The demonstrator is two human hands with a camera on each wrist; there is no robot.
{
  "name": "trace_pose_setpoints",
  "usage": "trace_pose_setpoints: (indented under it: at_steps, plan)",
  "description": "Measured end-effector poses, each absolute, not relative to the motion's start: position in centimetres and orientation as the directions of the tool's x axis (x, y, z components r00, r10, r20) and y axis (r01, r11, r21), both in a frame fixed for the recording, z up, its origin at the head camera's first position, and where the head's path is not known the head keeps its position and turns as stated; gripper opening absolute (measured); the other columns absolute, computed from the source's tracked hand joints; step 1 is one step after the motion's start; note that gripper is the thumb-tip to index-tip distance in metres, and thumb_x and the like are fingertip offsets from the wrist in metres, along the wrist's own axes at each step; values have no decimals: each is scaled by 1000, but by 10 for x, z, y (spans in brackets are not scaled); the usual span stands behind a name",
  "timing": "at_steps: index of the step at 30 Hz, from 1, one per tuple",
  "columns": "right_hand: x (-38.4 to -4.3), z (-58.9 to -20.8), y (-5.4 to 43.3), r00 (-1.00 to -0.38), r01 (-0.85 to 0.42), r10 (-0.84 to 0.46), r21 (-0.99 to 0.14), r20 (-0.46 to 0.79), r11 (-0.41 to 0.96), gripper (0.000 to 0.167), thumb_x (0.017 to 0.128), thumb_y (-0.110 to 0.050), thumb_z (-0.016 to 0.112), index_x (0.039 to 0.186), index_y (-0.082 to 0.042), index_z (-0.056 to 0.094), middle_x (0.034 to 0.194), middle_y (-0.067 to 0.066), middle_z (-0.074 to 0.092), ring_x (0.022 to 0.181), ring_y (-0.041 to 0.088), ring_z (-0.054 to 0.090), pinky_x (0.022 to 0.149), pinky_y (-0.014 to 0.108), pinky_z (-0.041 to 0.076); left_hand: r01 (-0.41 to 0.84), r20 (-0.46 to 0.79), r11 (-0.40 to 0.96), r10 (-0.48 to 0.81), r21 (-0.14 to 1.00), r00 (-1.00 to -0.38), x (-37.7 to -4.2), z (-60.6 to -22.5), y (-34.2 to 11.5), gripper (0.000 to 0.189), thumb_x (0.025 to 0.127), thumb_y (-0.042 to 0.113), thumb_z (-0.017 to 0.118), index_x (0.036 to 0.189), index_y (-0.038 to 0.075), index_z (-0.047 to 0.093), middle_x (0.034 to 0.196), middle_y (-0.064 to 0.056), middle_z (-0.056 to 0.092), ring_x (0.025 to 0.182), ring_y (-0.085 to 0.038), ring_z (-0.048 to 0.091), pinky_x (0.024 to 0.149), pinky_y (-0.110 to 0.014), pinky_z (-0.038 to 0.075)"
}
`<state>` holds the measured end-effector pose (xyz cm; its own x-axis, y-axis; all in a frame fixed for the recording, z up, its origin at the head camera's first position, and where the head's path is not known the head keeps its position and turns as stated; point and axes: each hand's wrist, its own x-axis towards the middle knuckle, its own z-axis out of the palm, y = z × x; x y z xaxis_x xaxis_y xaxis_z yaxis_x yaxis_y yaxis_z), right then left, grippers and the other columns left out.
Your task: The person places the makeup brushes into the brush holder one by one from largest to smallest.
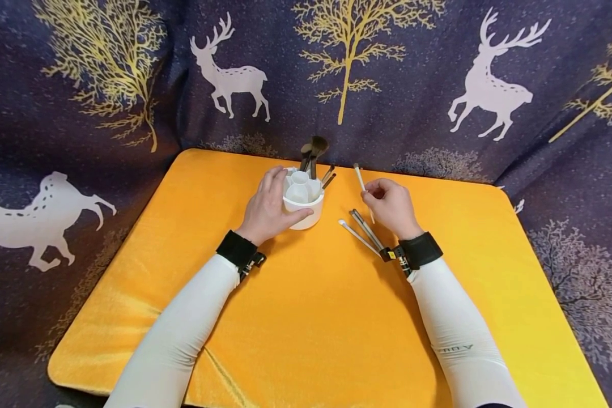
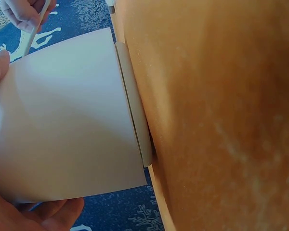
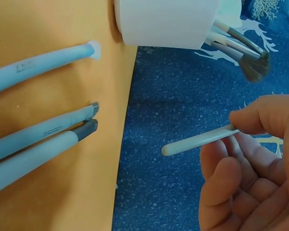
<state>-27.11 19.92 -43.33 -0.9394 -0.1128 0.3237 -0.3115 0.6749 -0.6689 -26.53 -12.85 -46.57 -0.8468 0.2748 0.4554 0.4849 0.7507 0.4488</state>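
My left hand [image 1: 268, 208] grips a white round brush holder [image 1: 306, 220], thumb on its near wall and fingers at its far left side. Inside, the holder is divided into rounded compartments. Several makeup brushes stand in its back and right part, among them a dark fluffy one [image 1: 318, 147]. To the right, above the table, my right hand [image 1: 391, 208] pinches a slim pale makeup brush [image 1: 360, 178] between thumb and fingers, small dark bristles upward. In the right wrist view the rounded handle end of that brush [image 3: 197, 140] sticks out below the fingertips.
Three more makeup brushes lie on the orange cloth-covered table [image 1: 316, 317] beneath my right wrist: one with a white tip [image 3: 43, 67] and two with dark tips [image 3: 43, 132]. A dark blue curtain [image 1: 387, 130] with deer and trees hangs just behind the table's back edge.
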Motion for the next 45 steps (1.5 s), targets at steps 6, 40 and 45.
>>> trace_pose_setpoints:
  at_steps: [6,40,45]
  plan:
    - [-271,-430,196,-927,-339,-109,-681,358,649,17,104,-16,76,114,-3,81,95,12,76,81,26,65,71,31,46,484,456,753,274,447,-847,-265,-466,-128,113,86,66,90,165,3,40,166,-22,39,141,-37,51,99,-54,62]
    - [-268,-413,176,-870,-456,-135,-672,473,584,12,104,-14,79,111,-4,79,98,10,75,89,24,68,72,29,45,477,450,744,264,468,-853,-264,-464,-128,113,86,65,89,166,2,40,168,-22,38,144,-39,51,97,-56,61]
    - [-268,-409,171,-859,-476,-138,-668,494,571,13,104,-14,79,113,-5,80,97,9,75,88,23,67,70,28,44,479,449,739,265,474,-853,-263,-464,-128,112,86,65,89,166,3,40,168,-22,38,143,-39,51,95,-57,62]
